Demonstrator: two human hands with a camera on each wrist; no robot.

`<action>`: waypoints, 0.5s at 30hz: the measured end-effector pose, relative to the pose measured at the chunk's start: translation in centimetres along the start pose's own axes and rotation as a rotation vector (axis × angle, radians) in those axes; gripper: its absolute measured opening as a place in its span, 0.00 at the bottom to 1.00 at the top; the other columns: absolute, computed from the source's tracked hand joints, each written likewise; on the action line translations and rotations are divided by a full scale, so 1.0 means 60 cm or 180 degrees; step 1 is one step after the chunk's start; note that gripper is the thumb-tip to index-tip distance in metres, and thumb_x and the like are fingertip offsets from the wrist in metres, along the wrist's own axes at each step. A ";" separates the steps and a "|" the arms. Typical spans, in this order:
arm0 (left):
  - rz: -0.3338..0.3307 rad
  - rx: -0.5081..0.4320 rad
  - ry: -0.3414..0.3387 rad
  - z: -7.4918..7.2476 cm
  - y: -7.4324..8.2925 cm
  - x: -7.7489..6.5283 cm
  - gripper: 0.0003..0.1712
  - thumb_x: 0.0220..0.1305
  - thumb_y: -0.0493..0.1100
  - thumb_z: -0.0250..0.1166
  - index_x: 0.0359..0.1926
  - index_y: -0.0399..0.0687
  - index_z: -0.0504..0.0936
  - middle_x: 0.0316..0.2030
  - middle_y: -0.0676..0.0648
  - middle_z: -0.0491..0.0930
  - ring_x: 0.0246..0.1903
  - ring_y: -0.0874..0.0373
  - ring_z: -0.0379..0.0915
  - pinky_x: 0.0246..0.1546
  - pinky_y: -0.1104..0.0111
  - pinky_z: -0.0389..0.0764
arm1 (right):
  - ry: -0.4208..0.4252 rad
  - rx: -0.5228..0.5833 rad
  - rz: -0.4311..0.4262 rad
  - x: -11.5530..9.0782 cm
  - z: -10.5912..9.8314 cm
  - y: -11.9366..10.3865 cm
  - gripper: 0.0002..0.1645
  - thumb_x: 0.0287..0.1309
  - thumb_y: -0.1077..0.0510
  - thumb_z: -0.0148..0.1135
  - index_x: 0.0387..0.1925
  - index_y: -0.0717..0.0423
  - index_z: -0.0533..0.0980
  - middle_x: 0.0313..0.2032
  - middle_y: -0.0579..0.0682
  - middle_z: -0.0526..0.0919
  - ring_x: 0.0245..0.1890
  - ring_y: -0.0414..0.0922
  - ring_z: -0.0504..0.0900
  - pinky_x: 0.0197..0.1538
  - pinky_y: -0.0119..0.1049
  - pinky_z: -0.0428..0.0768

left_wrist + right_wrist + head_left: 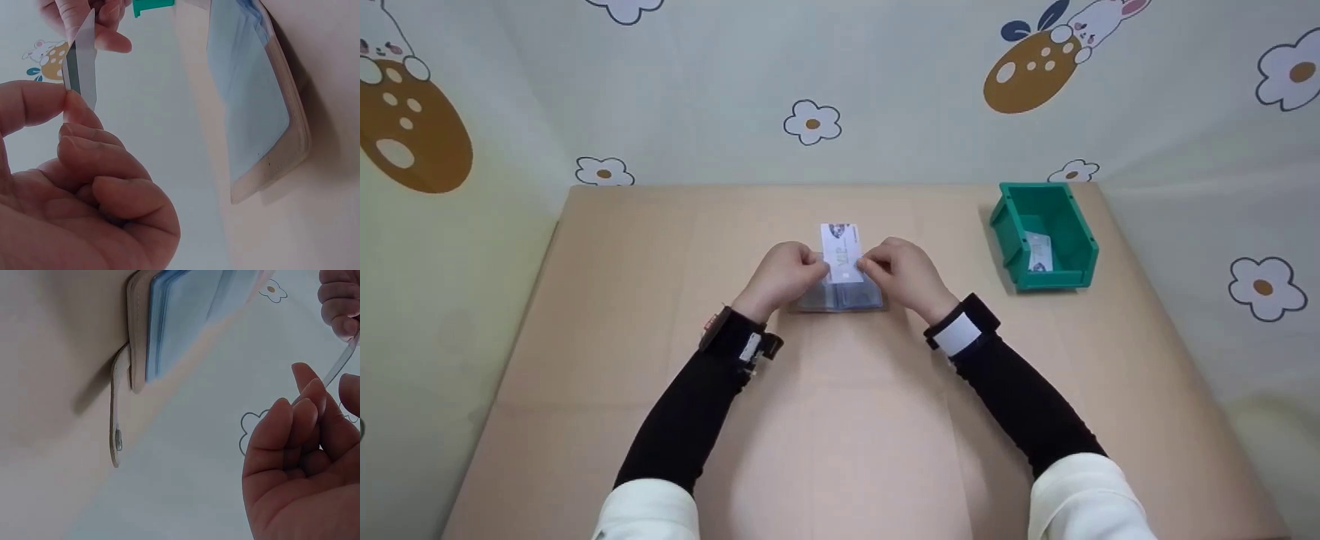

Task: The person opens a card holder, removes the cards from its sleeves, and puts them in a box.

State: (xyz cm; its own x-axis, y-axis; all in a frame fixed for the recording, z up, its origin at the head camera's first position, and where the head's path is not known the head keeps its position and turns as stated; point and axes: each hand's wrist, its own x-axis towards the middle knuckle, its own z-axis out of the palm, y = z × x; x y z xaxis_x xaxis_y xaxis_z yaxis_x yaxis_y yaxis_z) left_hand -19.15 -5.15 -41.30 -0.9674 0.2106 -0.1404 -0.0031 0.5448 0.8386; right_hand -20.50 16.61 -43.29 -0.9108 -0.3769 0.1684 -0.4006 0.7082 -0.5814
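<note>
A white printed card (841,247) stands raised above an opened card holder (840,300) with clear bluish sleeves. My left hand (784,274) pinches the card's left edge between thumb and index finger. On the other edge, my right hand (909,276) holds the card with thumb and fingertips. In the left wrist view the card (84,62) is seen nearly edge-on, apart from the holder (253,107). A strap with a metal snap (118,440) sticks out from the holder in the right wrist view.
A green bin (1054,279) stands at the back right of the tan table (840,435), with a white card (1039,252) inside. Patterned curtains (720,97) enclose the back and both sides.
</note>
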 end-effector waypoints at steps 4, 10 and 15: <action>0.0018 0.0017 -0.0033 0.004 0.000 0.002 0.19 0.61 0.40 0.59 0.16 0.51 0.64 0.14 0.56 0.60 0.15 0.62 0.58 0.18 0.71 0.59 | 0.0012 -0.0023 -0.0017 -0.002 0.001 -0.004 0.12 0.66 0.55 0.62 0.35 0.60 0.85 0.29 0.51 0.77 0.31 0.47 0.73 0.37 0.39 0.72; 0.0117 0.0053 -0.0055 0.010 -0.006 0.003 0.20 0.60 0.40 0.58 0.14 0.51 0.63 0.13 0.57 0.59 0.14 0.63 0.57 0.18 0.71 0.58 | 0.0069 -0.0088 0.0010 -0.005 0.000 -0.005 0.12 0.66 0.56 0.62 0.33 0.61 0.84 0.29 0.51 0.78 0.31 0.47 0.74 0.37 0.39 0.72; 0.0176 0.0097 -0.0077 0.013 -0.006 0.004 0.20 0.60 0.40 0.58 0.13 0.52 0.63 0.12 0.58 0.59 0.13 0.64 0.56 0.17 0.72 0.58 | 0.0097 -0.0059 0.0054 -0.006 0.000 -0.003 0.13 0.66 0.55 0.62 0.31 0.60 0.83 0.29 0.51 0.77 0.31 0.47 0.74 0.37 0.39 0.72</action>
State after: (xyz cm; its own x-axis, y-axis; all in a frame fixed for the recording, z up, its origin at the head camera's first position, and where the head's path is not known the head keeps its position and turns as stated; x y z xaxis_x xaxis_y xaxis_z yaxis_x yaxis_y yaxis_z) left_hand -19.20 -4.67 -42.05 -0.9595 0.2605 -0.1073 0.0583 0.5562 0.8290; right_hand -20.09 16.62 -43.21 -0.9200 -0.3466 0.1830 -0.3866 0.7255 -0.5694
